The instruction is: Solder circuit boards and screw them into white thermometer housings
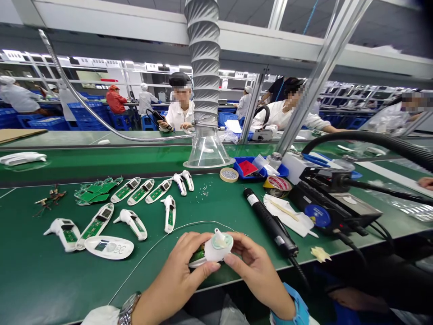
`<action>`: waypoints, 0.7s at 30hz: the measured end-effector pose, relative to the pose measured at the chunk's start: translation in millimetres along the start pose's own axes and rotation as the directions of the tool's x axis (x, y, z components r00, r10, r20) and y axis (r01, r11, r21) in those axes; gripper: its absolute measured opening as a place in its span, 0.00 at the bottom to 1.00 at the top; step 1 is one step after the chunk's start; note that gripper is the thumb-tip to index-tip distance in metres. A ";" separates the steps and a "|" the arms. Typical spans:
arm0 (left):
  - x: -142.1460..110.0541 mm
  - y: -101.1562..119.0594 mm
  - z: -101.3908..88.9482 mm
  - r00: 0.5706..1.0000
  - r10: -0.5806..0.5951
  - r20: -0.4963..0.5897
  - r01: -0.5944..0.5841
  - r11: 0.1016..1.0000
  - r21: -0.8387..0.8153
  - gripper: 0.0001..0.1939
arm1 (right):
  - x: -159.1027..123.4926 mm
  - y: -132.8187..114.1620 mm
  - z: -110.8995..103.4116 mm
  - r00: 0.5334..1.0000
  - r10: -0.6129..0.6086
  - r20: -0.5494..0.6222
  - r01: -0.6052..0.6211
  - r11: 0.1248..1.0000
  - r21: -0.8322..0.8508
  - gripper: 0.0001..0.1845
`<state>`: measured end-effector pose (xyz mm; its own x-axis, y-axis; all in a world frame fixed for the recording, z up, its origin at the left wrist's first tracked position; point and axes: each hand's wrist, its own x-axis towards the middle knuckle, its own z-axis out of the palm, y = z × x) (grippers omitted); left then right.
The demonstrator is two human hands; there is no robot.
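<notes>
Both hands hold a white ear thermometer (214,253) just above the table's front edge. Its probe cone points up, and a green circuit board shows at the open left side. My left hand (184,262) wraps around that board side, thumb along the bottom. My right hand (251,261) grips the probe end between thumb and fingers. To the left lie open thermometer halves with green boards, among them a housing with a probe (132,223), and a white front cover (109,247) with a display window. Small screws (204,191) are scattered beyond my hands.
A black electric screwdriver (270,221) lies right of my hands, beside a soldering station (333,205). A fume funnel (209,151) hangs over the back edge. Loose circuit boards (96,192), a round screw dish (229,175) and a blue tray (282,170) sit farther back. Co-workers sit opposite.
</notes>
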<state>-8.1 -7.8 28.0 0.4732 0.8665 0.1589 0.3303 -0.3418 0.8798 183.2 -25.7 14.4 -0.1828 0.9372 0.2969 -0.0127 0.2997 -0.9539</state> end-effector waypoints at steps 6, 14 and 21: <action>-3.8 0.8 -1.8 0.987 -0.140 -0.084 0.133 0.988 -0.084 0.20 | 0.2 -2.3 3.7 0.995 0.049 -0.087 -0.066 0.977 -0.203 0.11; 1.3 10.7 -3.3 0.987 -0.162 0.004 0.157 0.954 -0.256 0.20 | 4.9 -10.6 10.8 0.997 -0.001 -0.077 -0.008 0.993 -0.121 0.20; 0.4 9.4 -4.6 0.966 -0.254 0.048 0.257 0.922 -0.288 0.24 | 10.0 -13.0 12.7 0.986 0.157 -0.052 -0.162 0.979 -0.124 0.08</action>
<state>-8.6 -9.0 38.4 0.4123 0.9064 -0.0919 0.1914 0.0125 0.9814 169.1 -22.4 29.2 -0.1313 0.9806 0.1456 0.1395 0.1637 -0.9766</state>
